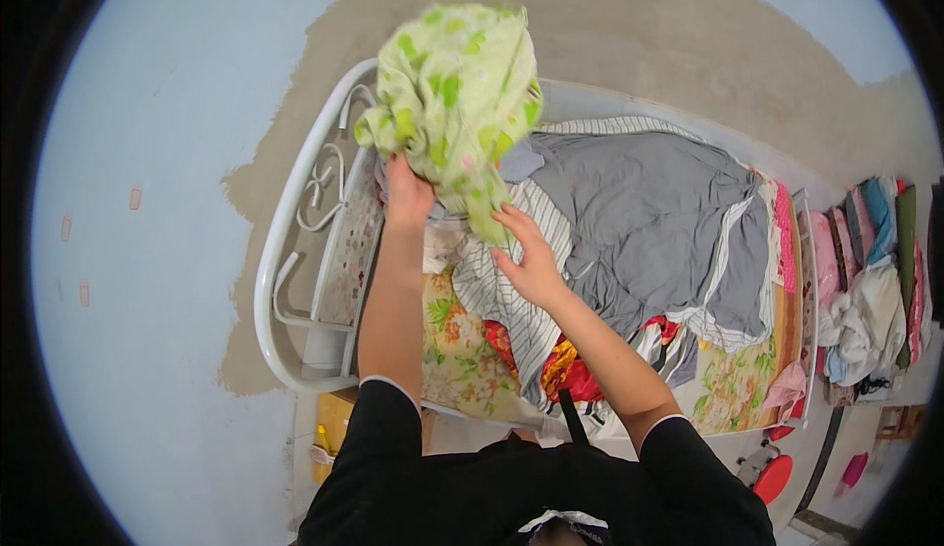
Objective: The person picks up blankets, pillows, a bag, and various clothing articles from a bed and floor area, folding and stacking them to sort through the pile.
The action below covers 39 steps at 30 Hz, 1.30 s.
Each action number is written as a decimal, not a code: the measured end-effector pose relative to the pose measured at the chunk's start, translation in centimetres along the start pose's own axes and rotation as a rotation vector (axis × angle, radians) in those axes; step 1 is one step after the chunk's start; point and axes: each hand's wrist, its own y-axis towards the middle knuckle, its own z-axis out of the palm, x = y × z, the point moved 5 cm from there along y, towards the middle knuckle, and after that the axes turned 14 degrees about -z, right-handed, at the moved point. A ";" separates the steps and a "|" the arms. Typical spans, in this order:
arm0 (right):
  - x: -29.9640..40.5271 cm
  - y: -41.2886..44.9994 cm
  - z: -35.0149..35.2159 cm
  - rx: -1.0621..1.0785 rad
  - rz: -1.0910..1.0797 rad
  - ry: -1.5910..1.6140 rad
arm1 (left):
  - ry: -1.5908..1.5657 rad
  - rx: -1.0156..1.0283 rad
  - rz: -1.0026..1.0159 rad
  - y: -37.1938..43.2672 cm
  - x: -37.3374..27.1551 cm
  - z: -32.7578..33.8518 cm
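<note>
A bunched light-green cloth with brighter green spots (461, 96) is lifted above the head end of a bed. My left hand (410, 188) grips its lower left part, with the fingers partly hidden by the cloth. Near the cloth's hanging lower end is my right hand (529, 258), its fingers spread and nothing gripped in it. Below and to the right, a striped white cloth (501, 288) lies rumpled on the floral mattress cover (457, 354). A large grey quilt (634, 206) spreads across the bed.
A white metal bed frame (269, 273) curves at the left, against the wall. Red and yellow fabric (579, 376) lies at the near edge. Folded textiles (870, 288) are stacked beyond the far right rail. A red round stool (773, 478) stands at lower right, a cardboard box (335, 417) at lower left.
</note>
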 end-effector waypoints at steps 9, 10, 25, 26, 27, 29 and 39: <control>-18.5 -36.5 -3.4 0.153 1.028 -0.345 | 0.356 -0.371 -0.656 -11.8 22.1 -26.7; -18.4 -41.7 -6.1 0.146 1.102 -0.427 | 0.392 -0.384 -0.702 -14.6 26.6 -23.6; -23.9 -58.4 -10.8 -0.373 1.731 -0.283 | 0.662 -0.606 -1.358 -31.5 44.1 -23.3; -23.6 -57.3 -9.8 -0.454 1.686 -0.194 | 0.804 -0.766 -1.234 -30.2 43.0 -23.0; -23.0 -55.8 -9.1 -0.528 1.635 -0.107 | 0.792 -0.779 -1.221 -29.2 42.5 -22.7; -20.9 -54.9 -9.0 -0.620 1.594 -0.014 | 0.728 -0.877 -1.222 -27.7 41.8 -22.4; -13.6 -47.2 -6.4 -0.533 1.577 0.451 | 1.097 -0.463 -0.739 -23.2 42.8 -20.8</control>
